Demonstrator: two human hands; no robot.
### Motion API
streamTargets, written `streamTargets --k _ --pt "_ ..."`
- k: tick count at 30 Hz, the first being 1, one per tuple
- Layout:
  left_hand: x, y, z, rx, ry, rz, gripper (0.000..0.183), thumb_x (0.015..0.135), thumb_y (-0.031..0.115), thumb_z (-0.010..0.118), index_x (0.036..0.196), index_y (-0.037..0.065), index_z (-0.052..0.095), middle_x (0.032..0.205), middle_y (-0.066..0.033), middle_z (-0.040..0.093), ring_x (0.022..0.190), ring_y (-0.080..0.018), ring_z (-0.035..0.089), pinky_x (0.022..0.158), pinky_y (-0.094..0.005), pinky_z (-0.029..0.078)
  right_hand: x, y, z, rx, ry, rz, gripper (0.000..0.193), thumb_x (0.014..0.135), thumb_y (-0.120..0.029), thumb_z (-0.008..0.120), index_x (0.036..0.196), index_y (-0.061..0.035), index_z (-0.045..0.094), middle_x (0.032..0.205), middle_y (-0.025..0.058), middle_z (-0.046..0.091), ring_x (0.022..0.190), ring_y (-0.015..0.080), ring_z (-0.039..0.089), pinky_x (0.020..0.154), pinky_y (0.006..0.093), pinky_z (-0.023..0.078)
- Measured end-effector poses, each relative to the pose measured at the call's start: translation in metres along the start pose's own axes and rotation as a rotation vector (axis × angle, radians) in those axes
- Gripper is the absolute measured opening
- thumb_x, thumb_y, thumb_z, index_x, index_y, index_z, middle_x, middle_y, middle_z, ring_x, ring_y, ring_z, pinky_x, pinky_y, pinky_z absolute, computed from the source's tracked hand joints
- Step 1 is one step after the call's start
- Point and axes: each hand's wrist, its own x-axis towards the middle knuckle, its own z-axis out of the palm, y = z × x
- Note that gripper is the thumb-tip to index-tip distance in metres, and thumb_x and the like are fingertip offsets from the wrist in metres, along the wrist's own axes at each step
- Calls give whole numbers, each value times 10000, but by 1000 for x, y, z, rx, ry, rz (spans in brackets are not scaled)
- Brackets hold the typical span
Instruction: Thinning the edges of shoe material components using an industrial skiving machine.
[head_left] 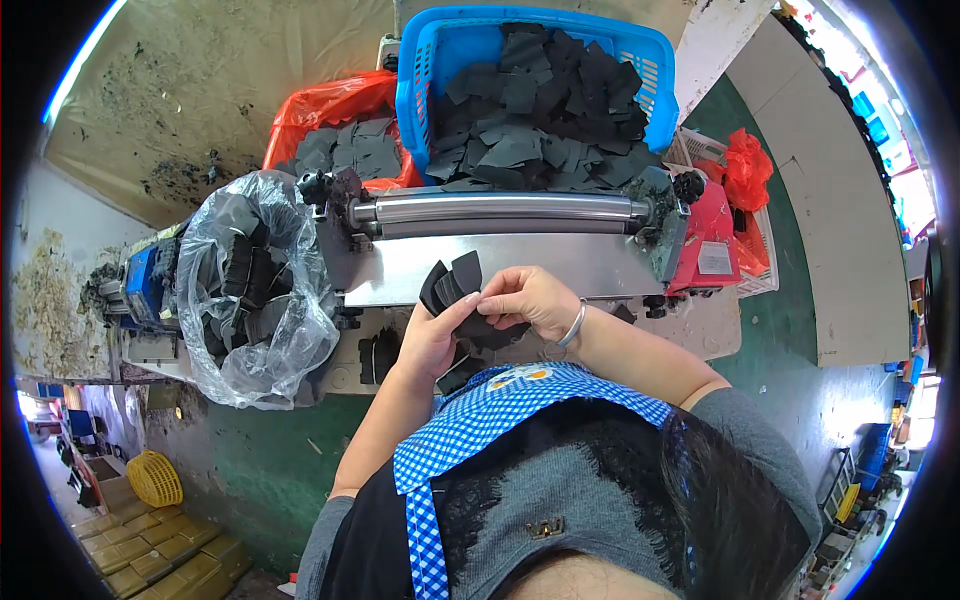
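Pieces [462, 276] fan upward from between the hands [428, 338] [533, 302].

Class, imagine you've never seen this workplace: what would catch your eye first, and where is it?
Probably the bright blue basket at the top centre, heaped with black pieces, just beyond a shiny metal roller. Below it, near the middle, the left hand holds a fanned bunch of dark pieces, with the right hand close against it. The blue-and-white checked apron stands out at lower centre.
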Motion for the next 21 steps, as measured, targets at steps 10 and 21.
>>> streamTargets --k 10,21 --pt "-1 12 -5 117 283 -33 227 819 97 650 1017 9 583 881 -77 643 725 -162 642 611 -284 537 29 16 -43 448 517 -18 204 944 -177 459 997 18 483 850 136 613 735 205 647 581 273 532" --pt "1 4 3 187 432 66 186 787 113 704 927 20 625 826 -60 644 626 -121 605 500 -231 471 25 13 -38 172 487 37 228 940 -186 455 977 26 528 782 131 638 580 164 616 492 254 500"
